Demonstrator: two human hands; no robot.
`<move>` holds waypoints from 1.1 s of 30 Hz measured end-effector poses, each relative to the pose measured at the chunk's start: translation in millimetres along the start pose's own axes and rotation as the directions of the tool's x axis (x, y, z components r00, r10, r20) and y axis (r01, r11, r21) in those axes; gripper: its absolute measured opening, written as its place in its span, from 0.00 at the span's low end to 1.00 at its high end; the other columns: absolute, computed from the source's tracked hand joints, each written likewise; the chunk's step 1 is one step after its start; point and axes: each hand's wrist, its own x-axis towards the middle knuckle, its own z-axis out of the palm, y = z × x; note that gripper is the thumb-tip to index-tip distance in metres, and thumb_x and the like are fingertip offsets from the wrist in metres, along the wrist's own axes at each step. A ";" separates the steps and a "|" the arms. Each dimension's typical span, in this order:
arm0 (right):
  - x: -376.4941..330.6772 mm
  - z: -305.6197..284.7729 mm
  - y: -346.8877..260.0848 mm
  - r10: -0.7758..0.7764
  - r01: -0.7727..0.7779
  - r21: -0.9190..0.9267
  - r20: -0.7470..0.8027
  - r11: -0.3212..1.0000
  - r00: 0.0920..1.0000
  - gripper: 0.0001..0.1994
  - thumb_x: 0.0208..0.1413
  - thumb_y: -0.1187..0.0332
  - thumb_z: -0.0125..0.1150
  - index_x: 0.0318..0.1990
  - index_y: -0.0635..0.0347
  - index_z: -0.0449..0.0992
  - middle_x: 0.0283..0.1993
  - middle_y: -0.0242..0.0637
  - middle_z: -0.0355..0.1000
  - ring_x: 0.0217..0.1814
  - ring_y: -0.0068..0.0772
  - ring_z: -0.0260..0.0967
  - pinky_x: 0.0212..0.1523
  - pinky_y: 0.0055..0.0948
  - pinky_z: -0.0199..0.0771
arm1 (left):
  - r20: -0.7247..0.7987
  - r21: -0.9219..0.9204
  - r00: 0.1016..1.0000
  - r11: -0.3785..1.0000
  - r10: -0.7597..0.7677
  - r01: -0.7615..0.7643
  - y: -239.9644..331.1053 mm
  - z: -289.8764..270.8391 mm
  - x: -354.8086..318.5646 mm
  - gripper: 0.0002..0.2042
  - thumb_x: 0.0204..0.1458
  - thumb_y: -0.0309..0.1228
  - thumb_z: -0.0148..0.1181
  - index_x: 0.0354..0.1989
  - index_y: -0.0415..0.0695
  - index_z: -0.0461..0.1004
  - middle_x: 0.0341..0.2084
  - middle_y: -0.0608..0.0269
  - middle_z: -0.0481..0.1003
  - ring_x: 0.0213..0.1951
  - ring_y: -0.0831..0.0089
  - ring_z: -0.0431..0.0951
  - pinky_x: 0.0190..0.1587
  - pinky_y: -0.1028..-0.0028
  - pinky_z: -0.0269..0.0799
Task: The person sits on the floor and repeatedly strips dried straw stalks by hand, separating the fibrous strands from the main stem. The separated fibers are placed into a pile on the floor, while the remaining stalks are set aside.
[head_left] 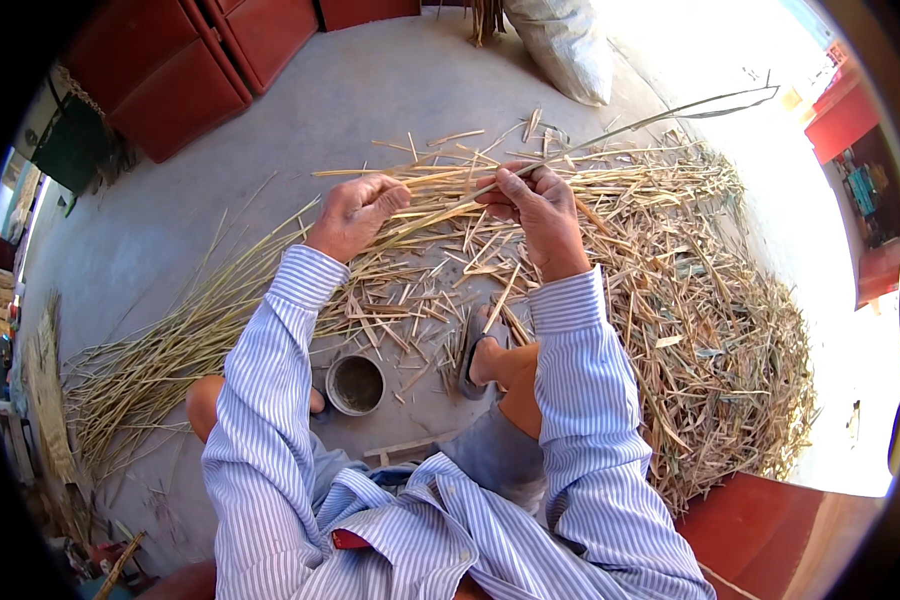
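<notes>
A long thin plant stalk [630,128] with dry leaves at its tip slants up to the far right, and my right hand [542,212] grips it between thumb and fingers. Its lower part runs down toward my left hand [358,212]. That hand is closed, its thumb against curled fingers; whatever it pinches, if anything, is hidden. Under both hands lie loose yellow stalks [425,190], crossing from one side to the other. Peeled bits of dry husk [385,318] are scattered between my feet and the stalks.
Bare stalks [160,375] fan out at the left. A large heap of dry husks and leaves [710,350] rises at the right. A round grey pot [356,385] stands between my feet. Behind are a white sack [565,45] and dark red panels [160,70].
</notes>
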 end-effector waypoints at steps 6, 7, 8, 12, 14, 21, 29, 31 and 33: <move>-10.6 -7.4 -5.5 -0.044 0.046 0.059 -0.037 0.997 0.998 0.09 0.63 0.69 0.56 0.45 0.65 0.73 0.40 0.41 0.78 0.39 0.28 0.77 0.43 0.24 0.78 | 0.116 -0.054 0.988 0.993 -0.099 0.106 36.2 49.7 0.6 0.12 0.58 0.34 0.61 0.36 0.35 0.77 0.27 0.64 0.79 0.28 0.80 0.76 0.30 0.81 0.72; -11.8 -8.9 -6.6 -0.048 0.050 0.067 -0.032 0.997 0.998 0.09 0.63 0.69 0.56 0.44 0.65 0.74 0.40 0.40 0.78 0.39 0.27 0.77 0.42 0.24 0.78 | 0.069 -0.013 0.996 0.998 -0.057 0.058 37.1 53.5 0.9 0.10 0.58 0.33 0.60 0.35 0.36 0.77 0.25 0.63 0.79 0.27 0.79 0.77 0.29 0.79 0.72; -12.6 -10.8 -6.3 -0.052 0.054 0.075 -0.027 0.996 0.998 0.09 0.63 0.69 0.56 0.44 0.65 0.74 0.40 0.40 0.78 0.39 0.27 0.77 0.42 0.23 0.78 | 0.035 0.057 0.999 0.998 -0.025 0.023 39.2 57.6 0.7 0.10 0.57 0.33 0.61 0.35 0.36 0.77 0.25 0.62 0.79 0.27 0.79 0.77 0.29 0.78 0.72; -13.9 -10.5 -5.8 -0.058 0.062 0.019 -0.192 0.998 0.980 0.11 0.58 0.63 0.64 0.37 0.63 0.74 0.33 0.38 0.79 0.32 0.26 0.78 0.36 0.22 0.78 | -0.081 0.295 0.984 0.946 0.161 -0.131 45.9 71.6 -3.2 0.09 0.55 0.34 0.63 0.32 0.39 0.77 0.22 0.58 0.79 0.25 0.68 0.78 0.28 0.69 0.71; -15.3 -8.9 -5.9 -0.059 0.060 -0.005 -0.248 0.998 0.967 0.13 0.56 0.62 0.67 0.34 0.63 0.75 0.30 0.37 0.78 0.29 0.26 0.77 0.32 0.21 0.77 | -0.106 0.364 0.965 0.913 0.238 -0.185 45.9 75.2 -5.6 0.09 0.53 0.36 0.63 0.30 0.43 0.77 0.21 0.58 0.78 0.25 0.59 0.77 0.29 0.63 0.70; -9.7 -59.0 -18.6 -0.156 0.222 0.090 -0.466 0.971 0.871 0.14 0.56 0.59 0.67 0.32 0.62 0.75 0.27 0.36 0.76 0.26 0.24 0.76 0.27 0.18 0.74 | -0.060 0.477 0.973 0.863 0.222 -0.167 16.7 47.4 -21.7 0.08 0.51 0.35 0.63 0.30 0.44 0.76 0.20 0.59 0.77 0.25 0.58 0.76 0.30 0.61 0.70; -26.7 -67.7 -17.1 -0.125 0.120 -0.124 -0.037 0.985 0.991 0.14 0.57 0.64 0.65 0.44 0.65 0.75 0.37 0.38 0.77 0.37 0.27 0.78 0.36 0.19 0.77 | 0.034 0.408 0.985 0.898 0.168 -0.167 42.2 50.7 -29.2 0.08 0.53 0.35 0.62 0.31 0.43 0.77 0.21 0.59 0.78 0.25 0.60 0.79 0.30 0.63 0.71; -29.9 -59.2 -15.4 -0.078 0.078 -0.060 0.010 0.995 0.997 0.14 0.56 0.66 0.65 0.46 0.65 0.75 0.38 0.38 0.77 0.38 0.28 0.78 0.38 0.21 0.78 | 0.036 0.386 0.983 0.905 0.179 -0.179 41.1 53.2 -28.7 0.08 0.52 0.35 0.62 0.31 0.43 0.77 0.22 0.58 0.78 0.25 0.60 0.78 0.30 0.63 0.71; -30.2 -57.3 -16.3 -0.066 0.066 -0.023 0.009 0.998 0.998 0.13 0.56 0.70 0.65 0.46 0.65 0.74 0.38 0.39 0.77 0.40 0.29 0.78 0.42 0.25 0.78 | 0.045 0.375 0.981 0.907 0.188 -0.191 42.8 55.1 -27.0 0.08 0.52 0.35 0.62 0.31 0.43 0.77 0.21 0.57 0.78 0.25 0.59 0.78 0.29 0.63 0.71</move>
